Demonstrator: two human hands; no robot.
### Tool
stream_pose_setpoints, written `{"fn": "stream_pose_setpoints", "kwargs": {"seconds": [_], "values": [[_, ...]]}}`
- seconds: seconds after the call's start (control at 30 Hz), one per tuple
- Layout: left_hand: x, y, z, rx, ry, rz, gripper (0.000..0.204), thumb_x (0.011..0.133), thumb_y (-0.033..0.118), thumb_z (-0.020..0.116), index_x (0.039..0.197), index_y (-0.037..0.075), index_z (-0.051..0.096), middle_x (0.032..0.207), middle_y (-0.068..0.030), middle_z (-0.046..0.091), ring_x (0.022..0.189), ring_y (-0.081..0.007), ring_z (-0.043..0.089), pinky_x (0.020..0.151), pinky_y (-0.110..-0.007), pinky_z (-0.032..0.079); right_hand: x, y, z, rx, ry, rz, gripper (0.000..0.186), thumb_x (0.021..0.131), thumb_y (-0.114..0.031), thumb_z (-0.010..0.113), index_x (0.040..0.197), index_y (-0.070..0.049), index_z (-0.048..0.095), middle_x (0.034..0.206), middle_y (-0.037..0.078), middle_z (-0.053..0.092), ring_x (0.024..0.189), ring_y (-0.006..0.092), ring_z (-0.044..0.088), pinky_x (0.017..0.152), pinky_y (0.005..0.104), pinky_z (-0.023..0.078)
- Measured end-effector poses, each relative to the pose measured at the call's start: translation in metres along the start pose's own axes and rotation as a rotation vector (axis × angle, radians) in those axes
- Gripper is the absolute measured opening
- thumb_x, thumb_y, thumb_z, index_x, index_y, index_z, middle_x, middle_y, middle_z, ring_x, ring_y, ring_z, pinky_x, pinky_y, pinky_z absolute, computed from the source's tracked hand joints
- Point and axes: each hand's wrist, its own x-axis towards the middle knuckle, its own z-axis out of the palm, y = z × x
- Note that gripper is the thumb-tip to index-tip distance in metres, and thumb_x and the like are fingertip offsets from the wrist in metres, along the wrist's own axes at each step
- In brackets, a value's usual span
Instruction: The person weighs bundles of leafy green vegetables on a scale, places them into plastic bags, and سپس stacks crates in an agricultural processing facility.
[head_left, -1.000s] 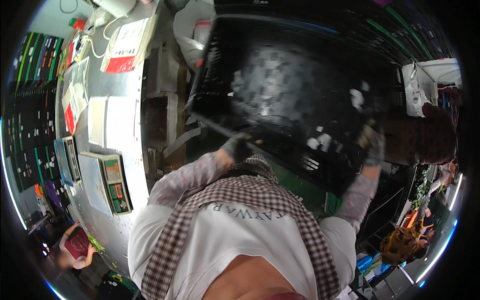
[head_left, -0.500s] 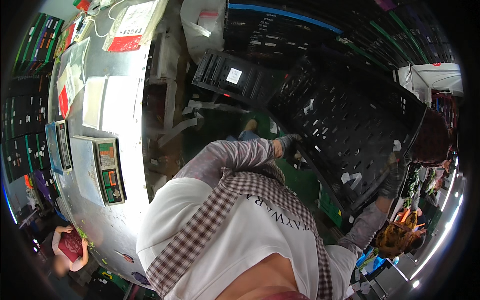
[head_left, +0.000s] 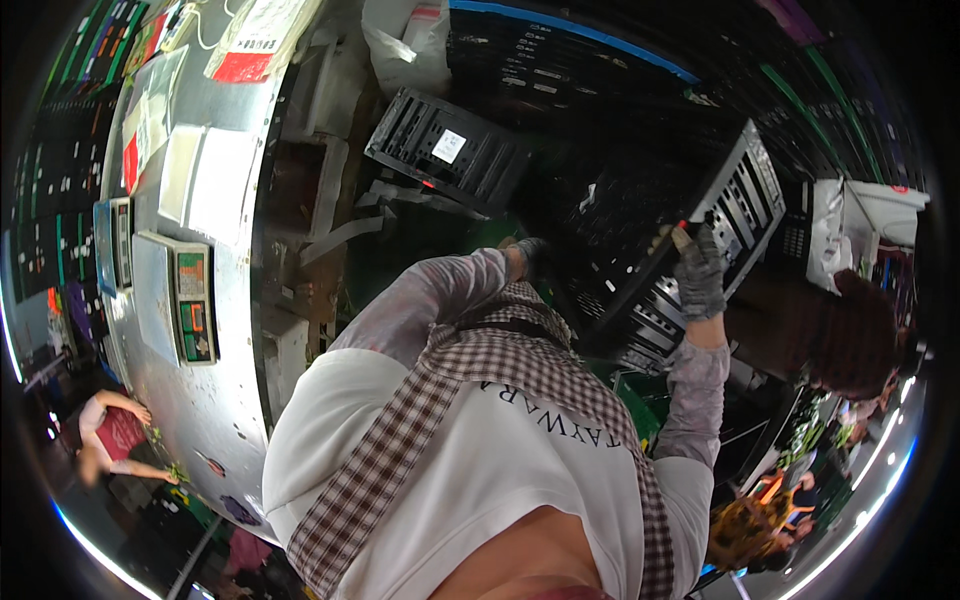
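Note:
A large black plastic crate [head_left: 610,200] is tilted in front of me, its slotted end raised toward the right. My right hand [head_left: 692,250], in a fingerless grey glove, is closed on that end's rim. My left hand [head_left: 525,258], also gloved, is closed at the crate's darker left edge; its fingers are mostly in shadow. A smaller black crate [head_left: 485,165] with a white label lies beyond my left hand, over a green surface with loose pale strips.
A steel worktable [head_left: 230,420] runs along the left, holding scales [head_left: 190,300] and plastic bags [head_left: 150,105]. Stacked black crates [head_left: 580,55] stand at the back. A person [head_left: 115,430] handles greens at the far lower left; other people [head_left: 795,505] are at lower right.
The large crate has swung from flat to tilted at the right, exposing the smaller labelled crate. My right hand has risen leftward since half a second ago; my left hand has moved slightly up and left.

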Motion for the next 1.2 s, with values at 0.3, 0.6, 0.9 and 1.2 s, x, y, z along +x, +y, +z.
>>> {"fn": "stream_pose_setpoints", "kwargs": {"seconds": [0.3, 0.6, 0.9, 1.2], "values": [[0.008, -0.003, -0.018, -0.282, -0.157, -0.041, 0.026, 0.080, 0.012, 0.047, 0.096, -0.009, 0.049, 0.089, -0.0234, 0.055, 0.080, -0.0359, 0.054, 0.071, -0.046, 0.047, 0.151, 0.108, 0.015, -0.125, -0.083, 0.068, 0.013, 0.074, -0.004, 0.056, 0.084, -0.002, 0.048, 0.069, 0.008, 0.055, 0.058, 0.0183, 0.055, 0.054, 0.0285, 0.047], [0.068, 0.033, -0.075, -0.172, 0.129, 0.014, 0.027, 0.074, 0.018, 0.060, 0.097, 0.005, 0.056, 0.093, -0.0182, 0.056, 0.084, -0.0301, 0.053, 0.071, -0.043, 0.044, 0.247, 0.236, -0.033, -0.049, 0.185, 0.156, 0.013, 0.076, -0.009, 0.058, 0.085, -0.004, 0.050, 0.067, 0.006, 0.055, 0.055, 0.0156, 0.053, 0.049, 0.0264, 0.045], [0.015, 0.201, -0.179, -0.655, 0.085, 0.806, 0.025, 0.064, 0.024, 0.070, 0.060, 0.013, 0.048, 0.061, -0.0027, 0.051, 0.058, -0.0235, 0.048, 0.057, -0.039, 0.042, 0.260, 0.257, -0.011, -0.186, 0.178, 0.277, 0.020, 0.076, -0.004, 0.058, 0.091, -0.004, 0.045, 0.067, 0.005, 0.052, 0.052, 0.0136, 0.050, 0.046, 0.0264, 0.045], [0.014, 0.236, -0.197, -0.650, -0.149, 0.917, 0.019, 0.063, 0.001, 0.062, 0.080, 0.002, 0.054, 0.076, -0.0073, 0.057, 0.069, -0.0239, 0.054, 0.063, -0.036, 0.047, 0.330, 0.321, 0.018, -0.331, 0.212, 0.147, 0.024, 0.077, -0.004, 0.058, 0.098, -0.003, 0.047, 0.072, 0.002, 0.052, 0.054, 0.0096, 0.048, 0.048, 0.0228, 0.041]]}}
